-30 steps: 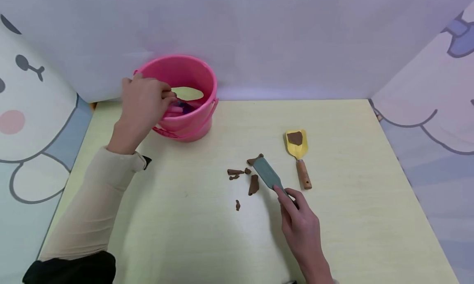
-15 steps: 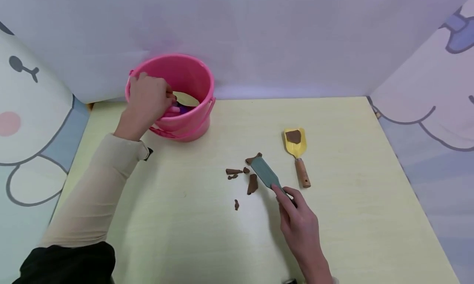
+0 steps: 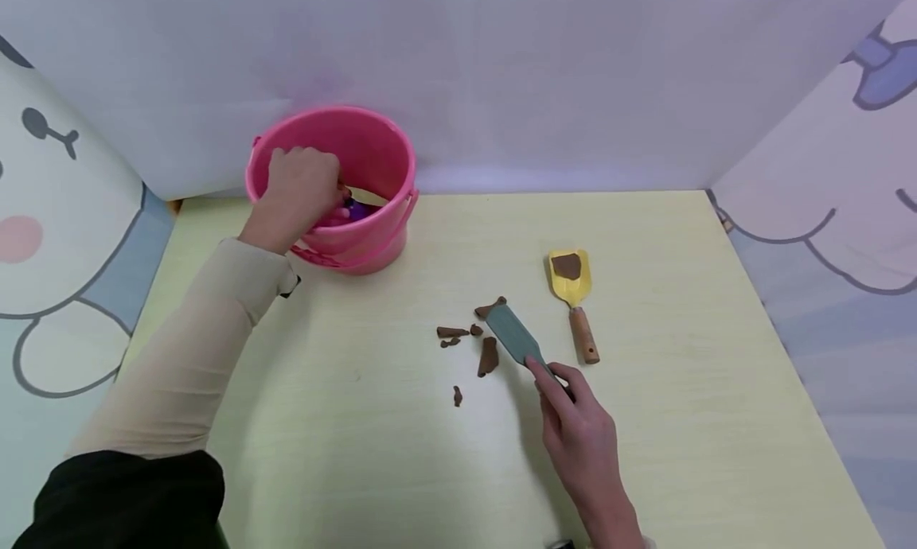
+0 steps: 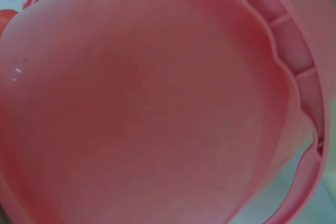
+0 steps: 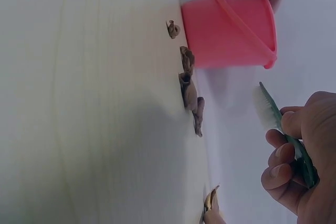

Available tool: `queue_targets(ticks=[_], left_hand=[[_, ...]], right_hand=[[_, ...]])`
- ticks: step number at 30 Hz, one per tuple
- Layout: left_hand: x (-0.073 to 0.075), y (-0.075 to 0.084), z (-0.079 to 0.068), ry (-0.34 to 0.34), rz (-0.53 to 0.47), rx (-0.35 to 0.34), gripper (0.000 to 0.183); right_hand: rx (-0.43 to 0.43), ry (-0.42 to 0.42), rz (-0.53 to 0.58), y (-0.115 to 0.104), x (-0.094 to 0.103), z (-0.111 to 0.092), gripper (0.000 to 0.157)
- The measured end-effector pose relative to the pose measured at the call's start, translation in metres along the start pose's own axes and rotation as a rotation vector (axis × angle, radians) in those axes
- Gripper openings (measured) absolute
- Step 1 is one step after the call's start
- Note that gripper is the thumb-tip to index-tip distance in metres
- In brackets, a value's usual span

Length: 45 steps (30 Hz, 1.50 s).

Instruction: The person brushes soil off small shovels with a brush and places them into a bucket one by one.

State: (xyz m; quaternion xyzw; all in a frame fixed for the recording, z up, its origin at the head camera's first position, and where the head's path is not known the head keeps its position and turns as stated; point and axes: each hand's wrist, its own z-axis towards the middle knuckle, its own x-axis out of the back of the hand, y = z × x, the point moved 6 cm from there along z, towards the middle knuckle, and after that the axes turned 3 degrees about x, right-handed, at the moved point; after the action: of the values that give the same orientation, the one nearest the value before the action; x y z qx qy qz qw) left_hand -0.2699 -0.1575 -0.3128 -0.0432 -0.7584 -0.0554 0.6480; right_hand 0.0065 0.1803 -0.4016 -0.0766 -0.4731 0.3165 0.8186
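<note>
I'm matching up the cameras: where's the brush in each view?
Head: the brush is just right of and below centre, gripped by the right hand.
Left wrist: not in it.
Right wrist: right of centre, around mid-height or below.
Shared landmark: the bucket, upper left in head, filling most of left wrist, upper right in right wrist.

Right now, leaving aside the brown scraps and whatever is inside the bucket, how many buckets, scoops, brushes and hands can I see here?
Buckets: 1, the pink bucket
Scoops: 1, the yellow scoop
Brushes: 1, the green brush
Hands: 2, the left hand and the right hand
Total: 5
</note>
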Motion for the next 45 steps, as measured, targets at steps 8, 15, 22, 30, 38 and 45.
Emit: queue_targets(ticks=[8, 15, 22, 30, 38, 45], left_hand=[[-0.003, 0.011, 0.01, -0.068, 0.048, -0.003, 0.026], [-0.003, 0.011, 0.009, -0.097, 0.064, 0.005, 0.026], [0.003, 0.013, -0.002, -0.041, 0.063, 0.002, 0.025], [0.027, 0.017, -0.033, 0.086, 0.099, 0.031, 0.033], [0.047, 0.03, -0.063, 0.154, 0.124, 0.042, 0.029], [0.05, 0.062, -0.091, 0.336, 0.048, 0.002, 0.027]], right_hand=[[-0.029, 0.009, -0.015, 0.005, 0.001, -0.003, 0.067], [-0.02, 0.015, -0.014, 0.006, 0.002, -0.002, 0.066], [-0.042, 0.016, -0.025, 0.01, 0.006, -0.001, 0.064], [-0.058, 0.023, -0.035, 0.017, 0.013, 0.001, 0.063], [-0.054, 0.046, -0.016, 0.022, 0.017, 0.003, 0.063], [-0.048, 0.063, -0.02, 0.027, 0.022, 0.003, 0.062]])
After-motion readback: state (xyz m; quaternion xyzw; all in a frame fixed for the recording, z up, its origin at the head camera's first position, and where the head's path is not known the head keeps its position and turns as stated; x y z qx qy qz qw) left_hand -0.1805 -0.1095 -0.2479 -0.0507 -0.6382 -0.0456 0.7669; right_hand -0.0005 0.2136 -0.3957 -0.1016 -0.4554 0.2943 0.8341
